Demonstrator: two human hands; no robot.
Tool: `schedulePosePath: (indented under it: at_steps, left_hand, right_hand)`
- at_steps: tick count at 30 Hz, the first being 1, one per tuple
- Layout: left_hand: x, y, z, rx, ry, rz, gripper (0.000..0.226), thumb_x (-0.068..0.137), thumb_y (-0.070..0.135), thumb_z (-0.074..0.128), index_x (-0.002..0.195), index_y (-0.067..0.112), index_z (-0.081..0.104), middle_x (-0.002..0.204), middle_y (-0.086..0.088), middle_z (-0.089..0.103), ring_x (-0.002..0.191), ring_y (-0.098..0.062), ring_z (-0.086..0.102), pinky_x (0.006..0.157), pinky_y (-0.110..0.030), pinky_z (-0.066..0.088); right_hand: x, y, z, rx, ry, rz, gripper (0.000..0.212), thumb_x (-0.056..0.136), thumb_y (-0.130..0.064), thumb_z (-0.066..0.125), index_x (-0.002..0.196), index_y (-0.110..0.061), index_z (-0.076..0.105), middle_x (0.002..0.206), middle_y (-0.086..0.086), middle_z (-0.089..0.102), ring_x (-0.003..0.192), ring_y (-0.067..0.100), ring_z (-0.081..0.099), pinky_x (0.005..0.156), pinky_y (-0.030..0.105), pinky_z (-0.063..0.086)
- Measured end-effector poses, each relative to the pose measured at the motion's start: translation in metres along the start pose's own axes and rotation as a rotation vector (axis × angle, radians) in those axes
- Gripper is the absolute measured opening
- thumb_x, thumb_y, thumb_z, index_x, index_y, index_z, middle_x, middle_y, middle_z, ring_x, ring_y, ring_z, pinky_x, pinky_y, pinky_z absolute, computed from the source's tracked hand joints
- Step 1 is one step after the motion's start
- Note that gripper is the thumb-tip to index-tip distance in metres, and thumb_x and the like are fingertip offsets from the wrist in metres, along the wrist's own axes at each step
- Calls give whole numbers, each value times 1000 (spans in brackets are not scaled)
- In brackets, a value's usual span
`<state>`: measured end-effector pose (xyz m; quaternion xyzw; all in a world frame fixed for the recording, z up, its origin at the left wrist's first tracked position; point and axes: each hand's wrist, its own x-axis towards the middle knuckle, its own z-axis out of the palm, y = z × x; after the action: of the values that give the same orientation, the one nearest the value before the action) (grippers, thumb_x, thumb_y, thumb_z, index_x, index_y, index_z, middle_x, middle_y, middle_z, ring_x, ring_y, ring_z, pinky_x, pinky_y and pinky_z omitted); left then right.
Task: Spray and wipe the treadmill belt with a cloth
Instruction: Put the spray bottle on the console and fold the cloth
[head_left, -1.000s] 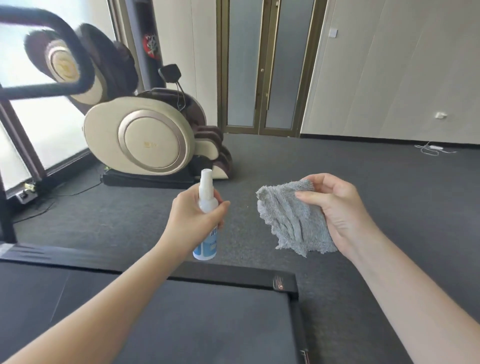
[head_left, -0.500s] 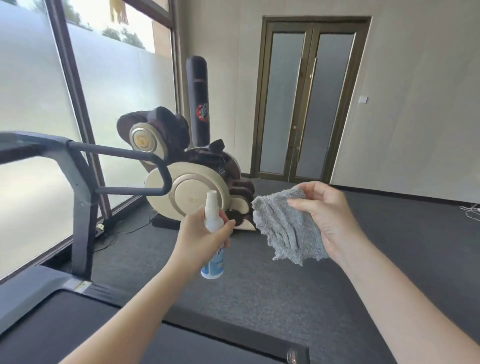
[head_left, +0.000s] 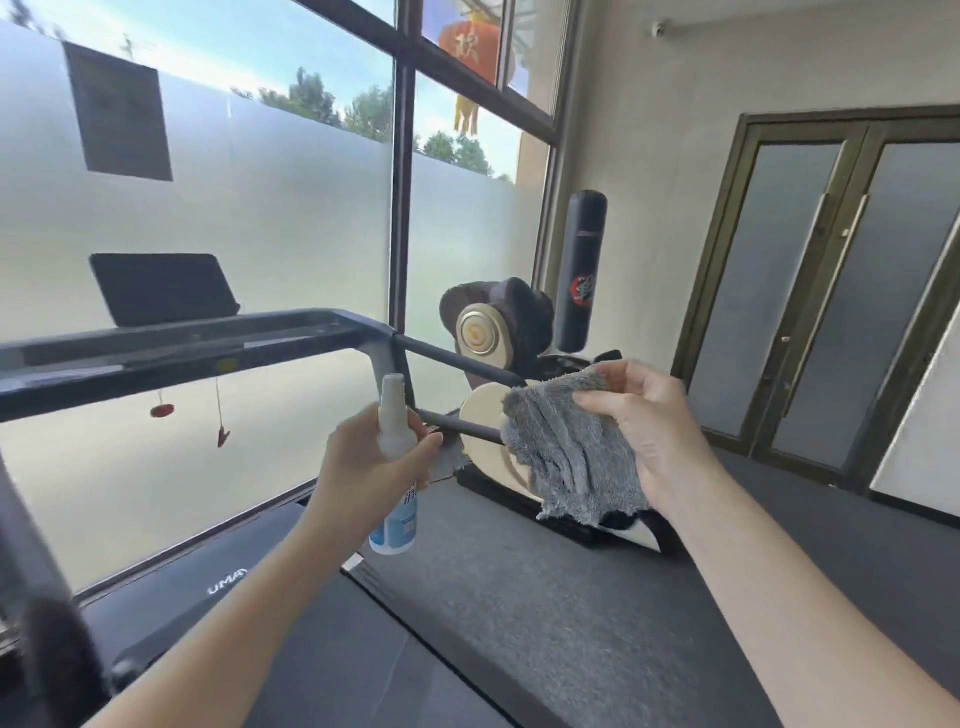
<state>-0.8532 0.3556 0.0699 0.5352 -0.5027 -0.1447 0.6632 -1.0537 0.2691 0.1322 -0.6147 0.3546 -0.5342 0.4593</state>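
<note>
My left hand (head_left: 363, 470) grips a small white and blue spray bottle (head_left: 395, 488), held upright with its nozzle pointing up. My right hand (head_left: 649, 436) holds a grey fluffy cloth (head_left: 566, 457) that hangs down in front of it, level with the bottle and a short gap to its right. The treadmill's dark belt (head_left: 332, 670) shows at the bottom between my forearms. Its motor cover (head_left: 208, 582) bears white lettering. The console and handrail frame (head_left: 208, 343) cross the left side at chest height.
A black tablet (head_left: 161, 288) stands on the console. A cream and brown massage chair (head_left: 493, 332) sits behind the cloth, with a black punching bag (head_left: 582, 270) beside it. Frosted windows fill the left; double doors (head_left: 841, 291) stand at the right. Grey carpet (head_left: 571, 582) lies right of the treadmill.
The view has swung up and left, from the belt's rear end to the console and windows. Both hands keep the bottle and cloth at the same spacing.
</note>
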Motion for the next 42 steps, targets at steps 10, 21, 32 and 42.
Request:
schedulePosePath:
  at_steps: [10, 21, 32, 42]
  left_hand:
    - [92, -51, -149, 45, 44, 28, 12, 83, 11, 70, 79, 7, 59, 65, -14, 65, 56, -26, 65, 69, -48, 59]
    - [154, -104, -198, 60, 11, 0, 13, 83, 13, 69, 82, 7, 58, 67, -13, 65, 57, -22, 65, 69, -43, 58]
    - [206, -150, -267, 65, 53, -20, 12, 83, 13, 70, 78, 13, 58, 68, -13, 64, 56, -18, 63, 68, -38, 57]
    - [266, -235, -385, 34, -10, -49, 12, 84, 14, 69, 80, 11, 58, 70, -14, 63, 57, -19, 63, 70, -44, 57]
  right_hand:
    - [26, -6, 180, -6, 63, -61, 24, 72, 7, 71, 76, -16, 64, 77, 4, 66, 80, 21, 62, 90, 44, 50]
    - [71, 18, 250, -32, 103, -4, 23, 74, 7, 69, 78, -15, 64, 77, 3, 66, 80, 21, 63, 87, 42, 52]
    - [110, 47, 333, -62, 62, 43, 23, 73, 7, 69, 79, -15, 64, 79, 4, 68, 81, 21, 65, 88, 42, 54]
    - [109, 81, 484, -74, 170, 98, 23, 73, 9, 68, 80, -13, 62, 77, 4, 66, 76, 20, 64, 81, 39, 55]
